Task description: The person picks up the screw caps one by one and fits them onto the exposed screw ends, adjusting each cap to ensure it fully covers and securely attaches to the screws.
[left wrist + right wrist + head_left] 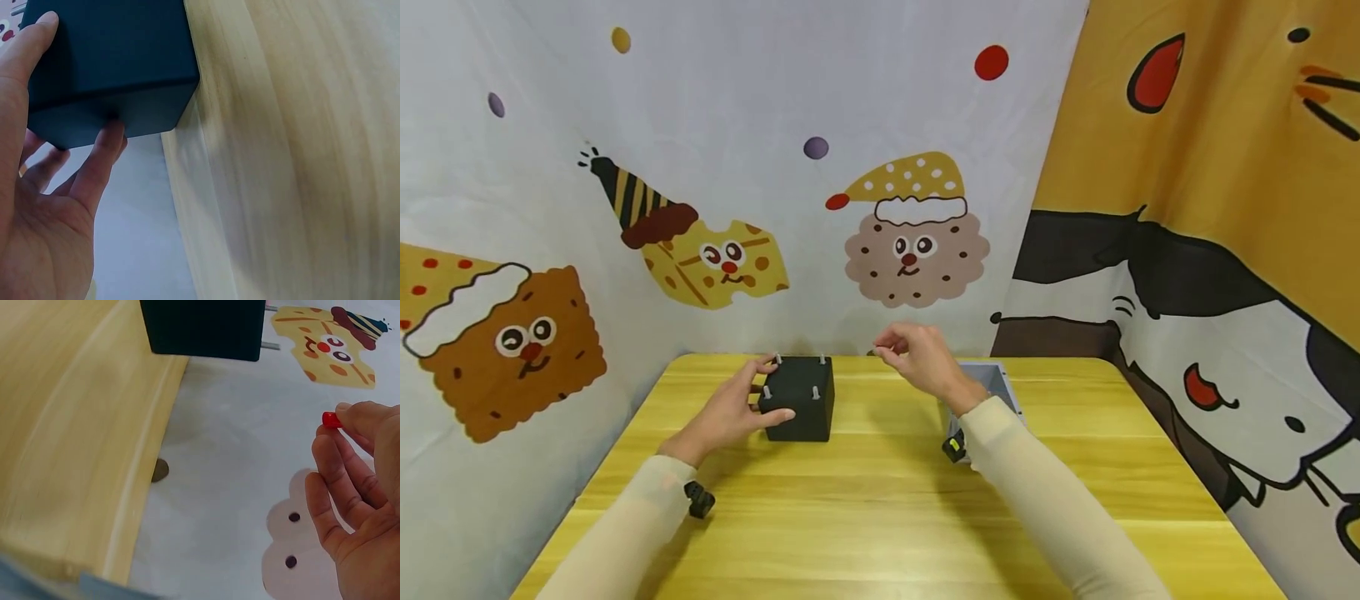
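Head view first: how far along did the work look?

Barely begun, I'd judge. Four grey pegs (pixel 816 392) stood up from the top of the black block (pixel 807 425), all bare, with nothing fitted on any of them.

Where was the block?

Toward the far left of the wooden surface (pixel 865 500). The left hand (pixel 733 408) steadied it from its left side, thumb and fingers spread wide around it in a broad grip.

And the right hand (pixel 921 358)?

Raised between the block and the grey bin (pixel 992 379), well apart from the pegs. The right wrist view showed its grip closed tight at thumb and forefinger, pinching a small red piece (pixel 331 419), with the other fingers loosely bent.

So what was left?

Placing that piece, for a start; it was not yet on anything. The forearm covered much of the bin, so I couldn't tell how many more pieces remained inside.
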A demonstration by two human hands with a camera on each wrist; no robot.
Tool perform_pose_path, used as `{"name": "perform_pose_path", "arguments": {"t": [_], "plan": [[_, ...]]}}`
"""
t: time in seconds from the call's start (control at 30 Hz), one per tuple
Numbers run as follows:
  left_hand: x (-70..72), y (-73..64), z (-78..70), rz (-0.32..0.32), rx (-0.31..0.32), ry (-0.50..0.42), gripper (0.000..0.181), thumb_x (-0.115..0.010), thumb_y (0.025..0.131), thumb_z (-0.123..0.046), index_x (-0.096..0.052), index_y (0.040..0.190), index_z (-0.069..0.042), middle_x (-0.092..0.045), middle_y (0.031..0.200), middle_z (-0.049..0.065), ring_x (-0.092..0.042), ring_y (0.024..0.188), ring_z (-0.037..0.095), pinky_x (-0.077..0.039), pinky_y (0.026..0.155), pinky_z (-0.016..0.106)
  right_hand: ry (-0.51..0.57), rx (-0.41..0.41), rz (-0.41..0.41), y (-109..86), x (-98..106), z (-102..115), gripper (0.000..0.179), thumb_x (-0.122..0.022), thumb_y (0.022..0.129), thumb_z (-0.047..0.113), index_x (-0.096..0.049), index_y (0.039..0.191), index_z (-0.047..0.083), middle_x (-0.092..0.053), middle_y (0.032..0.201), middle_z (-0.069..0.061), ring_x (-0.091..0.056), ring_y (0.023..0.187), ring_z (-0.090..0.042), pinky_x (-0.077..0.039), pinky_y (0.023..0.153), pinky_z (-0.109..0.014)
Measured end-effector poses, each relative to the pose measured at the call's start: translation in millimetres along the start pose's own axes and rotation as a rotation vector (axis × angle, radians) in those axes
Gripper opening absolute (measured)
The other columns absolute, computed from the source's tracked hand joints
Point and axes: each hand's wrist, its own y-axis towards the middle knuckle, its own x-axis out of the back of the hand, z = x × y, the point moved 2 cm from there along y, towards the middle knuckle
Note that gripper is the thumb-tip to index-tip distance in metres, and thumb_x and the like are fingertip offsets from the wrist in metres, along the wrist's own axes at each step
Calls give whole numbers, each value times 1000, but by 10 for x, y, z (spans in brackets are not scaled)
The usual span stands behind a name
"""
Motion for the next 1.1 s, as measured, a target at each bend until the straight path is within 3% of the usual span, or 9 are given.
{"name": "perform_pose_path", "arguments": {"t": [0.23, 0.5, 0.73, 1.1], "plan": [[-17, -23, -11, -4, -2, -8, 100, -94, 99, -56, -42, 173, -12, -40, 189, 14, -73, 141, 51, -71, 106, 58, 4, 34, 22, 93, -217, 63, 9, -84, 111, 15, -88, 115, 9, -89, 108, -6, -84, 89, -17, -72, 83, -34], [-19, 11, 3, -9, -8, -10, 97, -94, 99, -55, -43, 171, -12, -40, 189, 13, -75, 140, 50, -71, 105, 57, 23, -1, 46, 189, -349, 89, 8, -83, 110, 14, -87, 116, 10, -89, 109, -4, -82, 89, -14, -70, 80, -30], [6, -17, 27, -42, 10, 1, 96, -96, 98, -52, -45, 169, -12, -43, 188, 13, -75, 138, 50, -72, 104, 57, 32, -13, 102, 290, -447, 143, 11, -81, 113, 15, -87, 121, 11, -89, 114, -5, -82, 95, -15, -70, 86, -30], [-34, 1, 20, -34, -13, -31, 94, -96, 98, -52, -47, 166, -11, -41, 189, 13, -75, 138, 50, -72, 102, 56, 20, 26, 76, 344, -520, 172, 10, -81, 112, 14, -87, 119, 9, -89, 112, -7, -84, 91, -16, -70, 82, -29]]}}
